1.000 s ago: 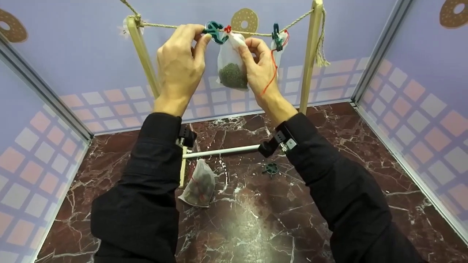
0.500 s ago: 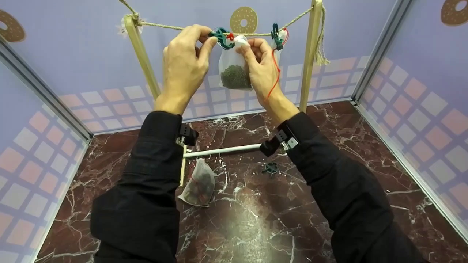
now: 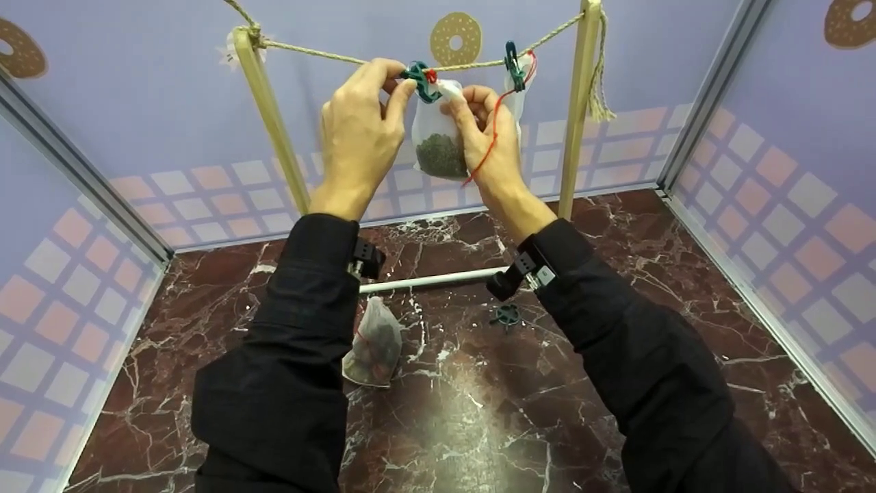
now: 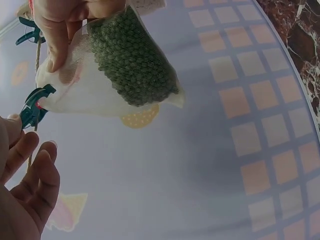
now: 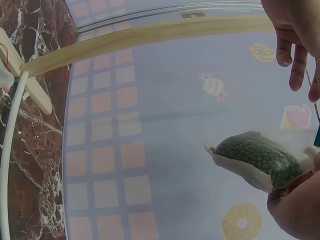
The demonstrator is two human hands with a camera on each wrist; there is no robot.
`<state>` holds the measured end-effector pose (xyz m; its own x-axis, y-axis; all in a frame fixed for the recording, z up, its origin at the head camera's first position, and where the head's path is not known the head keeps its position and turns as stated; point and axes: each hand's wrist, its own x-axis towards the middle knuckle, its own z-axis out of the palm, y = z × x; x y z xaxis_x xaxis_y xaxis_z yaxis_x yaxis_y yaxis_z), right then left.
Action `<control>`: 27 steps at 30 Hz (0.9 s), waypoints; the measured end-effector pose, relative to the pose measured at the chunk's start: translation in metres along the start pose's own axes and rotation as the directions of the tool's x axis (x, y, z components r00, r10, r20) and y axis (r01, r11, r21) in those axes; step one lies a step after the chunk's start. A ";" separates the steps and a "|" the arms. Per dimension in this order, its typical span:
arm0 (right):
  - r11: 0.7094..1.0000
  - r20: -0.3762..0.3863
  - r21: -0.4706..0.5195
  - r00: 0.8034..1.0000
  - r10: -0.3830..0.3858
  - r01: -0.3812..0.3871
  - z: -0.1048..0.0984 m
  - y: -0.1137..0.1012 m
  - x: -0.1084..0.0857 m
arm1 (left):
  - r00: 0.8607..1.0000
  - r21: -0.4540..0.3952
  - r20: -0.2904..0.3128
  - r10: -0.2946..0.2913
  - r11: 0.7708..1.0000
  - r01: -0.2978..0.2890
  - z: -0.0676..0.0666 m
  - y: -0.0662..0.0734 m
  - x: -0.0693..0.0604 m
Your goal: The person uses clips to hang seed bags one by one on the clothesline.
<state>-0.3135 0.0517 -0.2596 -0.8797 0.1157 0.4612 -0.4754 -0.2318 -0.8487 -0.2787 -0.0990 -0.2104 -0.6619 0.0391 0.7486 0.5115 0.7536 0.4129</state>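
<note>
The left hand (image 3: 363, 130) pinches a green clip (image 3: 423, 82) between thumb and fingers at the rope (image 3: 321, 53). In the left wrist view the jaws of the clip (image 4: 34, 106) are at the top corner of a white mesh bag (image 4: 75, 95) filled with green grains. The right hand (image 3: 496, 140) pinches that bag (image 3: 438, 147) near its top, just right of the clip. A red cord (image 3: 494, 140) crosses the right hand. Further right, a second green clip (image 3: 514, 66) holds another white bag (image 3: 517, 103) on the rope.
Wooden posts (image 3: 270, 116) (image 3: 580, 103) carry the rope, with a white bar (image 3: 434, 279) low between them. On the marbled surface lie another mesh bag (image 3: 375, 346) and a loose green clip (image 3: 506, 315). Patterned panels (image 3: 787, 157) stand around.
The left hand and its clip have moved right and down, and the clip is now close against the bag's top. The bag and right hand are slightly lower; the rope sags more.
</note>
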 end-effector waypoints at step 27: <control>0.999 -0.013 0.040 1.000 0.001 0.000 0.005 -0.004 0.000 | 0.994 -0.174 0.108 -0.007 0.984 0.026 0.001 -0.007 -0.010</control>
<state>-0.3116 0.0483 -0.2552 -0.8801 0.1277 0.4573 -0.4745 -0.2704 -0.8377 -0.2759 -0.1046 -0.2214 -0.7210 0.1048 0.6850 0.5818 0.6285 0.5163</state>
